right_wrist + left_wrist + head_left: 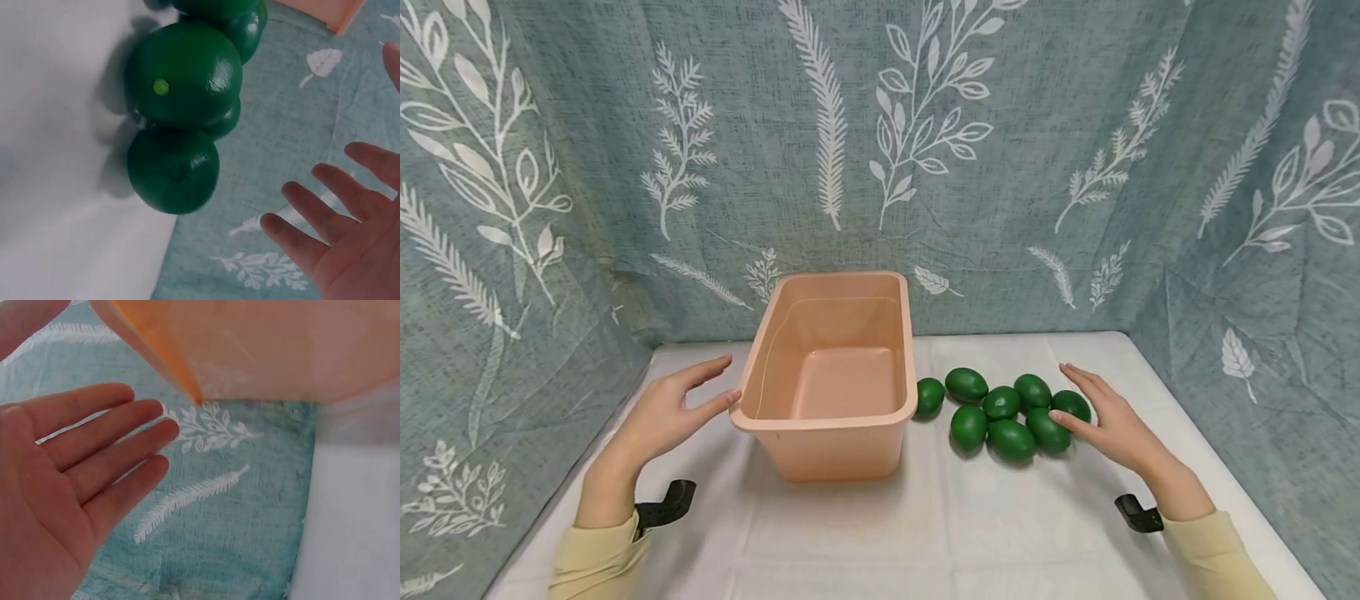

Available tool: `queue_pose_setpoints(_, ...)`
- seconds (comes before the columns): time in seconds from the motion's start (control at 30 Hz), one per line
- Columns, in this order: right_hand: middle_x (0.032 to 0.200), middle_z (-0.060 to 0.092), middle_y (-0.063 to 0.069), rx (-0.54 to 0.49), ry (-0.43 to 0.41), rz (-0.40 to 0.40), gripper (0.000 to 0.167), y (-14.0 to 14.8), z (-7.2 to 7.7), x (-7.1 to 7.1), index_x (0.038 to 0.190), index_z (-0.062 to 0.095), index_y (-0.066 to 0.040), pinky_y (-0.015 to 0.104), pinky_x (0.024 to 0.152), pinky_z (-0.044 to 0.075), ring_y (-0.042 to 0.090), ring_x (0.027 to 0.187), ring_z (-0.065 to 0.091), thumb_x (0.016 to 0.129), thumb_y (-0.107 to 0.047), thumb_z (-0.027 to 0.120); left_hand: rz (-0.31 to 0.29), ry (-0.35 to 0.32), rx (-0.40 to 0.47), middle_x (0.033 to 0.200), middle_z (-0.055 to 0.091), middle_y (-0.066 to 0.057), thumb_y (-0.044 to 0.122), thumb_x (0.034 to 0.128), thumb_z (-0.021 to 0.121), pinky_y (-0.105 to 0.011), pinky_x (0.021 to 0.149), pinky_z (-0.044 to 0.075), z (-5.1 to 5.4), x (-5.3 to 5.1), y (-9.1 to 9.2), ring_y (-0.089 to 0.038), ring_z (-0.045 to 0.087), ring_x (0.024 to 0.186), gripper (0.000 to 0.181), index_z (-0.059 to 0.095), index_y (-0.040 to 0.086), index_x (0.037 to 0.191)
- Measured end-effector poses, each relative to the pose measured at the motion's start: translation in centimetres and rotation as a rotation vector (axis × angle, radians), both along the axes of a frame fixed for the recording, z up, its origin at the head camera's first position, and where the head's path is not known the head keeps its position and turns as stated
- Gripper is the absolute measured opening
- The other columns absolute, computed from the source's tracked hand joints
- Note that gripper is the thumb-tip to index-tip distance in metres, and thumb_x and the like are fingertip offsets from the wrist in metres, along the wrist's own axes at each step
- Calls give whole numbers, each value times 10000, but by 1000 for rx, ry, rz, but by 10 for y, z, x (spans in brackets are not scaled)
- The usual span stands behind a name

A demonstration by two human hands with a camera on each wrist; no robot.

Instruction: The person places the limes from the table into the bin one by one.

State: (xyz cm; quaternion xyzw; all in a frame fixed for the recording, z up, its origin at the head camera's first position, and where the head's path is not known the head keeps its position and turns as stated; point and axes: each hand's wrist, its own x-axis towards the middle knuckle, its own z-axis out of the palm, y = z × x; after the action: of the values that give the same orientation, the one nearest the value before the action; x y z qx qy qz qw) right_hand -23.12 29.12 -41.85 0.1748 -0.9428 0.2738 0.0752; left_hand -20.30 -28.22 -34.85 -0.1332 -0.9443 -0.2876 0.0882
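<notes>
A peach-coloured plastic bin [842, 454] stands upright at the middle of the table, and no contents show inside it. Just left of it is my left hand [662, 412], fingers straight and palm toward the bin; its thumb tip is by the rim, and I cannot tell if it touches. Several glossy dark green oval fruits [1011, 440], like avocados or limes, lie in a loose group right of the bin. Beside their right end hovers my right hand [1116, 425], fingers spread, holding nothing. The right wrist view shows a gap between its fingers and the nearest fruit [174, 172].
A white cloth [1030, 533] covers the table. Grey-green curtains [1015, 208] with white leaf prints enclose the back and both sides. Black straps [666, 504] sit on both wrists. One fruit [929, 397] lies close against the bin's right side.
</notes>
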Motion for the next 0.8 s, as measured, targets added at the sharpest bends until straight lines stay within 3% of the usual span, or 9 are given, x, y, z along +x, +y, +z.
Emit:
queue_pose_setpoints(0.17,1457,363,229,-52,16,-2,737,-3,-5,1,1482,323,-93,671,967,391,471,1293,376,889,-374,659,-42,-23,79,1391,519,-121,410,889,649,-574,977,446,1,0,5,-403,493,1244,600,486,140,1400)
queue_pose_setpoints(0.4,1392,437,242,-81,36,-17,713,0,-22,-1,1431,397,-38,601,955,466,438,1241,447,861,-340,701,-85,-85,104,1385,522,-128,388,870,679,-541,1002,460,2,-4,9,-416,485,1250,618,500,94,1384)
queue_pose_setpoints(0.63,1391,427,266,-114,31,-72,698,15,-29,-9,1414,409,-2,603,979,446,451,1252,423,870,-334,692,-83,-111,114,1408,500,-120,408,853,694,-525,1032,442,0,-6,9,-408,458,1277,666,481,91,1399)
queue_pose_setpoints(0.8,1395,414,283,-110,-28,-100,687,26,-34,-19,1424,395,4,599,977,456,465,1239,438,900,-361,648,-72,-118,117,1408,502,-114,407,845,703,-518,1032,446,1,-7,9,-401,459,1280,671,485,94,1397)
